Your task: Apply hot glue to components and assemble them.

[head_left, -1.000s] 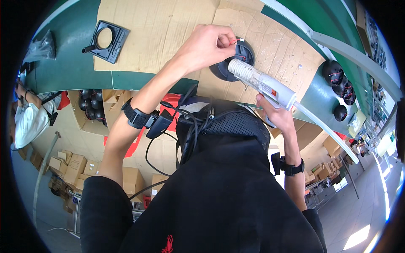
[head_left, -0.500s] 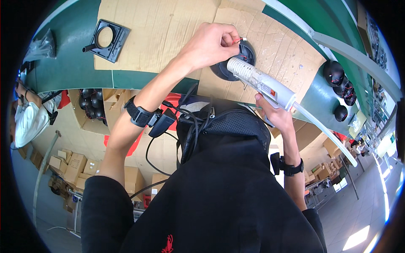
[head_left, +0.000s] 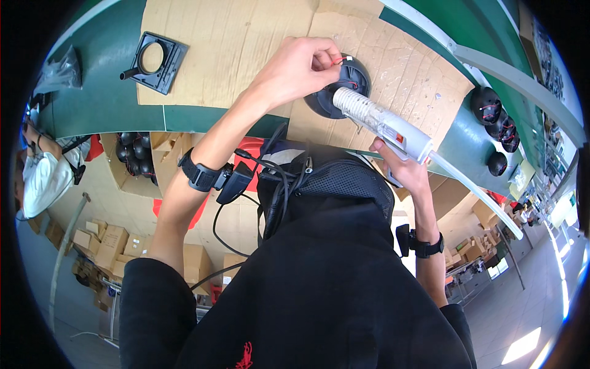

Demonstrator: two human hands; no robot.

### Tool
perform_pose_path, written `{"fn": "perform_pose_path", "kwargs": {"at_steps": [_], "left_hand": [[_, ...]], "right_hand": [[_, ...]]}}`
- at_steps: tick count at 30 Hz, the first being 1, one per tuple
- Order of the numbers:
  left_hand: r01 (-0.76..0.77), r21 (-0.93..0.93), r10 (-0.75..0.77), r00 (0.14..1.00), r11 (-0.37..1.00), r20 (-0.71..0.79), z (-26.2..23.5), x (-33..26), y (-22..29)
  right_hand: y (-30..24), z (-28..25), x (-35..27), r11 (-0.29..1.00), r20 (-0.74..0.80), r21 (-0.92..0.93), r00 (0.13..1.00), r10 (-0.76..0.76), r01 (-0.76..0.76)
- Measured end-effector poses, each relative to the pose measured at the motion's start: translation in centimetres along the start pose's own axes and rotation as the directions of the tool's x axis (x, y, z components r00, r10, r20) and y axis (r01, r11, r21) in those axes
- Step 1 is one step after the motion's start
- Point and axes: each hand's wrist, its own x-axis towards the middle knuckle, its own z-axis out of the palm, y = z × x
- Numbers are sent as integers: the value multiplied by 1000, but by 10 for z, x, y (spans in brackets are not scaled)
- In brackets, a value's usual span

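My left hand (head_left: 295, 71) is closed in a pinch on a thin red wire (head_left: 340, 60) with a small white connector at its end. The wire belongs to a round black housing (head_left: 362, 71) lying on the cardboard, and my left fingertips are over its upper left edge. In my right hand (head_left: 402, 171) is a white glue gun (head_left: 381, 123), closed around its handle. A long pale glue stick (head_left: 476, 194) sticks out from the gun's rear. The gun's nozzle end is over the housing; its tip is hidden from view.
A black square plate with a round hole (head_left: 176, 64) lies on the left of the cardboard sheet (head_left: 239, 37). Several black domes (head_left: 485, 106) stand on the green table at right, under a metal rail (head_left: 522, 74). A person in white (head_left: 46, 178) is at far left.
My left hand has shifted slightly left with the wire. The housing has moved a little left too, and the glue gun is nearly where it was.
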Motion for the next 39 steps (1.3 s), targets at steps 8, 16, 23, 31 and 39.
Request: {"fn": "perform_pose_path", "kwargs": {"at_steps": [8,16,23,31,39], "left_hand": [[32,35,-34,998,999,55,-21,-22,-6],[67,9,-68,996,998,61,-26,-36,-13],[97,17,-98,995,995,15,-26,-39,-17],[7,233,-30,995,972,94,-17,-41,-46],[-130,351,54,974,927,219,6,-27,-49]], "right_hand": [[-2,3,-9,968,-22,214,991,-130,132],[14,8,-10,967,-49,236,995,-89,98],[17,11,-11,972,-29,227,998,-62,67],[34,13,-13,939,-61,309,989,-136,148],[64,-5,-38,809,-134,572,988,-74,139]]}}
